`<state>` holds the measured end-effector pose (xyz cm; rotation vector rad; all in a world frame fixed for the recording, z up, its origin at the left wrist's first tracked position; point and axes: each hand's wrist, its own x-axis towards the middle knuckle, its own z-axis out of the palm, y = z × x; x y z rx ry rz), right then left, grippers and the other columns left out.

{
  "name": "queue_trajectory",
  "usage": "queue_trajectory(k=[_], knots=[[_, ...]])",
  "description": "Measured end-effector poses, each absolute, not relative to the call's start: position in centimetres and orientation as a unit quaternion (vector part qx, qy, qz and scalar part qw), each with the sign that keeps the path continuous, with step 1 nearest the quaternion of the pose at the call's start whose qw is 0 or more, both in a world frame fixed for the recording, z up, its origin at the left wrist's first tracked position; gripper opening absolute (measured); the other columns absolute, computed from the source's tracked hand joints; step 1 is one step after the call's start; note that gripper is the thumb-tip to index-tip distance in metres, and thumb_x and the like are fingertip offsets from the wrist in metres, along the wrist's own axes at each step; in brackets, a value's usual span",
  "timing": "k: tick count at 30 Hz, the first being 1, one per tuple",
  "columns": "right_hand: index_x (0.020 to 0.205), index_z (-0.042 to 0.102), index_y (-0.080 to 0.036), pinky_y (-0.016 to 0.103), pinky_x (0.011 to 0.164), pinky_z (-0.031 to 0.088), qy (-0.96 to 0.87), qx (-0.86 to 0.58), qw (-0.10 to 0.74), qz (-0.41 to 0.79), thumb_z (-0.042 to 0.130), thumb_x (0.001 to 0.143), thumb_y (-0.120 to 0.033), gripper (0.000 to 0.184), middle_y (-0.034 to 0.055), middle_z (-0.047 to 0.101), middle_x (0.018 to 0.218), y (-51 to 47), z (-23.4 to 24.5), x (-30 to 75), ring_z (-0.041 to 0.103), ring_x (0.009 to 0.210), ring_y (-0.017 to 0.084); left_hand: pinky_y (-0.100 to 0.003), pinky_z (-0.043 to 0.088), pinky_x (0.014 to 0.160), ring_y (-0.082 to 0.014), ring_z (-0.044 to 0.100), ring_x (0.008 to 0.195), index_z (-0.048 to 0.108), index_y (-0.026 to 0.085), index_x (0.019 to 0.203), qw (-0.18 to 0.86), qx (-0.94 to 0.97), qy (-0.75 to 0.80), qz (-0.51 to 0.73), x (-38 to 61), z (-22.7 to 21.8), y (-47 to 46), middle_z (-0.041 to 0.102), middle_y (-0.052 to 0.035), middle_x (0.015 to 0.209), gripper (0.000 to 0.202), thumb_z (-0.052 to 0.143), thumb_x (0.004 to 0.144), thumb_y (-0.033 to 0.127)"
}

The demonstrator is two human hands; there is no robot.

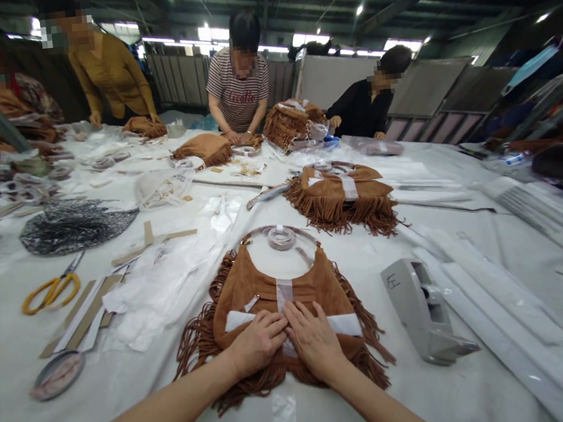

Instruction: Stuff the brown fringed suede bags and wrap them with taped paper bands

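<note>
A brown suede bag with fringe (249, 288) lies flat on the white table (416, 244) in front of me. A white paper strip (346, 325) crosses its middle and a vertical strip of clear tape (284, 292) runs down it. My left hand (257, 341) rests on the bag with fingers curled, fingertips pressing at the tape. Beside it, my right hand (315, 338) lies flat on the strip, fingers stretched out. The bag's wrapped handle and a tape roll (281, 236) sit above it.
A grey tape dispenser (423, 310) stands right of the bag. Yellow scissors (51, 291), paper scraps and a flat tin (57, 374) lie at left. A second fringed bag (345, 197) lies beyond. Three people work on more bags at the far side.
</note>
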<state>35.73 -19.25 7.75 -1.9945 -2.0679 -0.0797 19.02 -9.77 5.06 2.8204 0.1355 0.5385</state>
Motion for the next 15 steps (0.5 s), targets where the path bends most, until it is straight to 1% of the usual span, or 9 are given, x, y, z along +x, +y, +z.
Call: queue_trajectory(k=[2, 4, 7, 9, 11, 13, 15], knots=[[0.134, 0.046, -0.024, 0.053, 0.107, 0.023, -0.711, -0.695, 0.105, -0.006, 0.04, 0.095, -0.03, 0.041, 0.0077, 0.048, 0.139, -19.0, 7.2, 35.7, 0.04, 0.128, 0.028, -0.042, 0.035, 0.101, -0.0215, 0.047, 0.121, 0.059, 0.017, 0.113, 0.157, 0.967, 0.07, 0.188, 19.0, 5.5, -10.2, 0.058, -0.0113, 0.124, 0.029, 0.049, 0.087, 0.012], [0.136, 0.044, -0.025, 0.053, 0.108, 0.019, -0.711, -0.696, 0.097, 0.011, 0.038, 0.095, -0.03, 0.042, 0.0065, 0.045, 0.142, -19.1, 6.8, 35.7, 0.036, 0.131, 0.027, -0.043, 0.034, 0.101, -0.0208, 0.049, 0.118, 0.062, 0.017, 0.107, 0.19, 0.956, 0.116, 0.193, 19.1, 5.9, -10.7, 0.061, -0.0096, 0.12, 0.027, 0.048, 0.084, 0.011], [0.136, 0.045, -0.025, 0.052, 0.109, 0.018, -0.716, -0.691, 0.094, 0.029, 0.036, 0.096, -0.03, 0.041, 0.0058, 0.043, 0.143, -19.3, 6.8, 35.8, 0.035, 0.132, 0.026, -0.043, 0.034, 0.099, -0.0207, 0.052, 0.114, 0.064, 0.018, 0.102, 0.21, 0.94, 0.163, 0.211, 19.3, 6.3, -11.3, 0.063, -0.0086, 0.116, 0.022, 0.047, 0.088, 0.017], [0.135, 0.046, -0.024, 0.05, 0.108, 0.02, -0.718, -0.688, 0.095, 0.042, 0.035, 0.096, -0.029, 0.041, 0.0059, 0.044, 0.143, -19.1, 7.3, 35.9, 0.036, 0.132, 0.026, -0.043, 0.035, 0.098, -0.0212, 0.051, 0.116, 0.062, 0.018, 0.107, 0.193, 0.944, 0.155, 0.22, 19.2, 6.2, -11.5, 0.063, -0.0084, 0.118, 0.023, 0.047, 0.091, 0.023], [0.136, 0.045, -0.021, 0.049, 0.109, 0.021, -0.716, -0.689, 0.102, 0.046, 0.029, 0.098, -0.028, 0.042, 0.0074, 0.046, 0.141, -18.5, 7.9, 36.2, 0.037, 0.131, 0.024, -0.043, 0.035, 0.098, -0.0214, 0.049, 0.119, 0.06, 0.018, 0.113, 0.165, 0.951, 0.137, 0.223, 18.9, 5.9, -11.6, 0.061, -0.0077, 0.123, 0.025, 0.046, 0.093, 0.025], [0.139, 0.041, -0.019, 0.049, 0.11, 0.018, -0.709, -0.695, 0.111, 0.039, 0.024, 0.098, -0.028, 0.045, 0.0089, 0.046, 0.141, -17.2, 8.4, 36.4, 0.036, 0.133, 0.023, -0.044, 0.034, 0.098, -0.0212, 0.048, 0.121, 0.058, 0.019, 0.116, 0.14, 0.956, 0.132, 0.221, 18.6, 5.4, -11.7, 0.059, -0.007, 0.126, 0.026, 0.045, 0.094, 0.025], [0.14, 0.038, -0.019, 0.052, 0.111, 0.012, -0.702, -0.704, 0.107, 0.032, 0.023, 0.099, -0.03, 0.046, 0.0095, 0.043, 0.143, -15.6, 8.7, 36.7, 0.031, 0.136, 0.024, -0.044, 0.034, 0.099, -0.0214, 0.048, 0.122, 0.057, 0.018, 0.117, 0.123, 0.959, 0.134, 0.218, 18.5, 5.0, -11.7, 0.058, -0.0072, 0.128, 0.026, 0.044, 0.094, 0.025]])
